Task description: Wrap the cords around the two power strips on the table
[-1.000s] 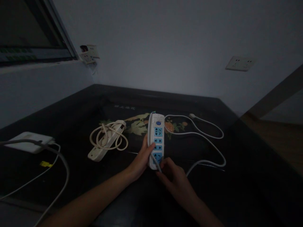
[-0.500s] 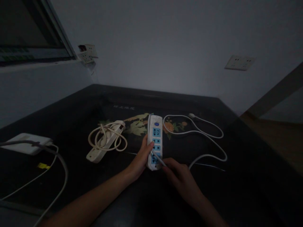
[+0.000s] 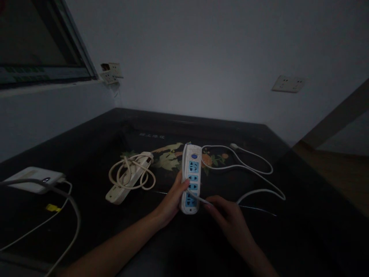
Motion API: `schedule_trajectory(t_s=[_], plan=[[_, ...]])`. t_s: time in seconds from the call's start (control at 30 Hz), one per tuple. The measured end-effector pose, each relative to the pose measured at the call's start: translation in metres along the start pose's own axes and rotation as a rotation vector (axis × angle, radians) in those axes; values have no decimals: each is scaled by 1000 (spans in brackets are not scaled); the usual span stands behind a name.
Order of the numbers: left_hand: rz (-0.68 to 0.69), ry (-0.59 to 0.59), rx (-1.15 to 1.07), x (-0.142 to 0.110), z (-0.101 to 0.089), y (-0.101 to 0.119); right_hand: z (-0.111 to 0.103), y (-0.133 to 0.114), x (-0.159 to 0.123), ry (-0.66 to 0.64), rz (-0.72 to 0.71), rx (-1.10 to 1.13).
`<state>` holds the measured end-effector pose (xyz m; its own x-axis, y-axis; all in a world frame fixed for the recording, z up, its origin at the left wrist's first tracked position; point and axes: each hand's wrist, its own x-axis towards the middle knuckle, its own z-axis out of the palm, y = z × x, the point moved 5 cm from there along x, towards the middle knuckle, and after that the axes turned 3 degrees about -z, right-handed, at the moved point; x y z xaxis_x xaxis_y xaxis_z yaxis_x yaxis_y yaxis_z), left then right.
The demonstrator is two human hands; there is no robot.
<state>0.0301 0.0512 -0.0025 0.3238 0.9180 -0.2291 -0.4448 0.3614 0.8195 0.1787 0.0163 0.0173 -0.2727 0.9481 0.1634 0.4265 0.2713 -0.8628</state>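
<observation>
A white power strip with blue sockets stands tilted on the dark table. My left hand grips its left edge, thumb on the face. My right hand pinches the strip's white cord just right of the strip's near end. The cord runs across the lowest socket into my fingers, then loops away to the right and back to a plug lying on the table.
A cream power strip with its cord coiled on top lies to the left. A white flat device with grey cables sits at far left. Wall sockets are on the right wall, others near the window.
My right hand has drawn the cord rightward away from the strip's near end. The view shifted slightly; the left hand keeps its grip.
</observation>
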Motion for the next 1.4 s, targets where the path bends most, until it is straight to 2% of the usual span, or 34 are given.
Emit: schedule_trajectory(t_s=[0.17, 0.4, 0.6, 0.87, 1.07, 1.27, 1.4], plan=[[-28, -79, -32, -2, 5, 0, -9, 2, 0, 55, -18, -67], [-89, -144, -64, -4, 6, -6, -10, 1, -1, 71, -101, -105], [-100, -135, -65, -3, 6, -9, -6, -7, -4, 45, -233, -162], [-95, -81, 13, -1, 2, -12, -14, -21, -9, 209, -399, -243], [-126, -71, -14, 2, -1, -19, -17, -28, -12, 288, -445, -280], [-135, -32, -21, 2, -2, -20, -26, -29, -19, 414, -432, -290], [-135, -6, -34, 2, -2, -18, -28, -30, -23, 464, -488, -296]])
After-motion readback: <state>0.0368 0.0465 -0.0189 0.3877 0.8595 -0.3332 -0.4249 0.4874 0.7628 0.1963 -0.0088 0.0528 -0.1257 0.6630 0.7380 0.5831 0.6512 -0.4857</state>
